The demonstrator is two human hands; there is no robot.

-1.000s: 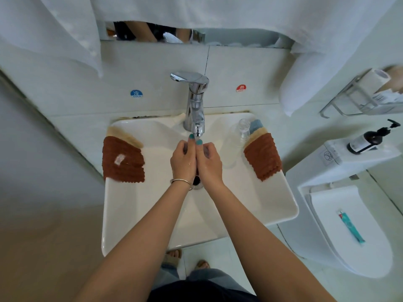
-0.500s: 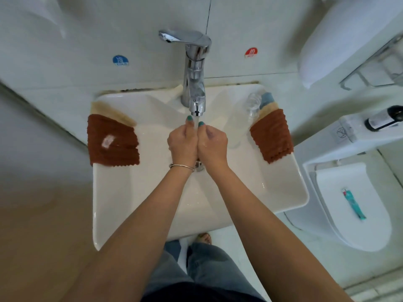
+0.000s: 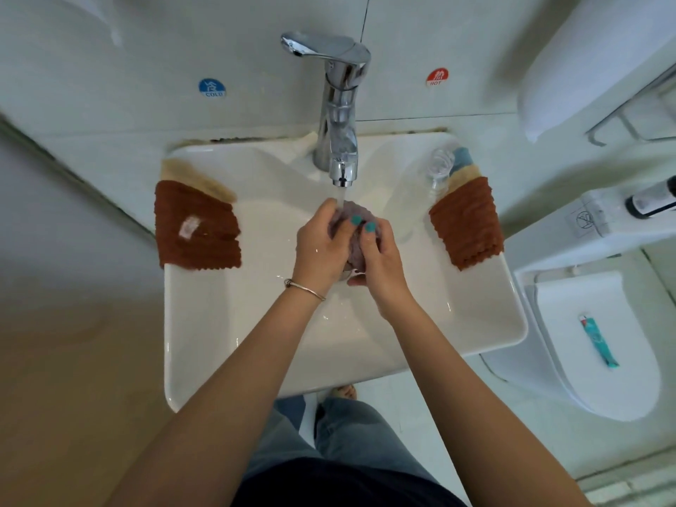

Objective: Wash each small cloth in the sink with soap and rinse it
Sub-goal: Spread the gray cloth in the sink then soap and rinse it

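Observation:
A small greyish-purple cloth (image 3: pixel 354 247) is bunched up between my left hand (image 3: pixel 320 247) and my right hand (image 3: pixel 380 256), both gripping it over the middle of the white sink (image 3: pixel 256 345). Water runs from the chrome tap (image 3: pixel 342 115) onto the cloth. A brown cloth (image 3: pixel 195 226) lies over a beige one on the sink's left rim. Another brown cloth (image 3: pixel 466 223) lies over beige and blue ones on the right rim. A clear plastic bottle (image 3: pixel 433 177) lies beside that right pile.
A white toilet (image 3: pixel 603 345) stands to the right with a teal tube (image 3: pixel 598 340) on its lid and a dark pump bottle (image 3: pixel 651 199) on its tank. A white towel (image 3: pixel 578 60) hangs at the upper right. Cold and hot stickers flank the tap.
The view has tilted down and closer to the sink. My hands have parted slightly, and the bunched cloth now shows between them under the running water.

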